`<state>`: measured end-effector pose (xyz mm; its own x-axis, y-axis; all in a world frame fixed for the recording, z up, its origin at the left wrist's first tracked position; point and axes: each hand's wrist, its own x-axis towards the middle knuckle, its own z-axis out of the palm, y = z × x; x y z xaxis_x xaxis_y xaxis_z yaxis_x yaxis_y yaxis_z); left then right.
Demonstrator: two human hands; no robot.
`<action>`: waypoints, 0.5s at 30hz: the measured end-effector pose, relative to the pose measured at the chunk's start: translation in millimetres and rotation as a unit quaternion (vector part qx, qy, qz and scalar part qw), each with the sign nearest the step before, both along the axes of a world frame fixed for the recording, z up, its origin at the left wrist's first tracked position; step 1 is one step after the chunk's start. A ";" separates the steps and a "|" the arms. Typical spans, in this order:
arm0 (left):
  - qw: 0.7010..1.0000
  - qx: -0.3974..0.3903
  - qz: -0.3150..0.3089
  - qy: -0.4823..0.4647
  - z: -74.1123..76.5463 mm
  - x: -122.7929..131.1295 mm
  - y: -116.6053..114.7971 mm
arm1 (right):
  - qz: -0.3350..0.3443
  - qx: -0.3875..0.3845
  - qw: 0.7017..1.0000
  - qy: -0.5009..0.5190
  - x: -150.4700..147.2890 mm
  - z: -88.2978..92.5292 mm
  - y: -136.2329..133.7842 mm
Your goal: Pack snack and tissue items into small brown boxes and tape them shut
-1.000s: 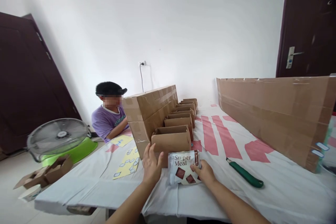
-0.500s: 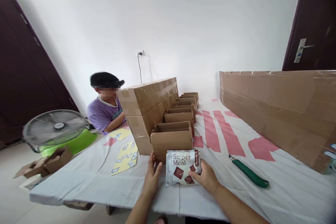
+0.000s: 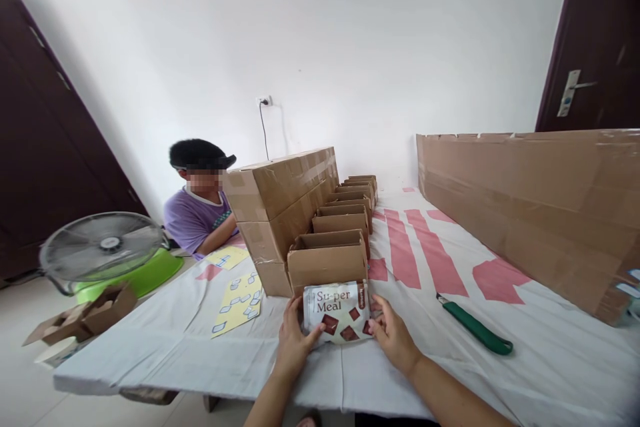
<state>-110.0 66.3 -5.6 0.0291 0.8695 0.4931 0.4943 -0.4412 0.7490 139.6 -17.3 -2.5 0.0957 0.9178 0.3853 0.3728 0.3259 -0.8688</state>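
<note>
Wall [image 3: 380, 47]: white and plain. An outlet [image 3: 262, 101] is fitted low on it, with a dark plug inserted and its cord [image 3: 263, 133] hanging down. Doors: one dark brown door [image 3: 50, 147] at left; a second dark door [image 3: 607, 27] at right, bearing a silver lever handle [image 3: 569, 95]. Floor [image 3: 25, 317]: pale tile. A fan [image 3: 85, 247] with a bright green base [image 3: 135, 277] stands beside the table [image 3: 150, 396], which carries a white cloth [image 3: 165, 347] with red patches [image 3: 404, 250]. Light: soft, diffuse.

Boxes [image 3: 327, 268], green cutter [image 3: 477, 329] on cloth-covered table [image 3: 170, 353]
</note>
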 end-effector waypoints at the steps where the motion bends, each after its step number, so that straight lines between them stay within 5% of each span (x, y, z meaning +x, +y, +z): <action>1: 1.000 0.005 0.010 0.025 0.9 0.8 -0.1 | 0.023 0.004 1.000 0.007 -0.2 -0.8 0.2; 6: 0.998 -0.024 0.006 0.066 5.6 2.2 -0.2 | 0.058 0.020 0.997 -0.052 3.0 0.8 -0.2; 15: 0.999 -0.028 -0.016 -0.026 4.8 -1.6 -1.2 | -0.042 0.053 0.984 -0.164 -1.6 -5.3 -0.8</action>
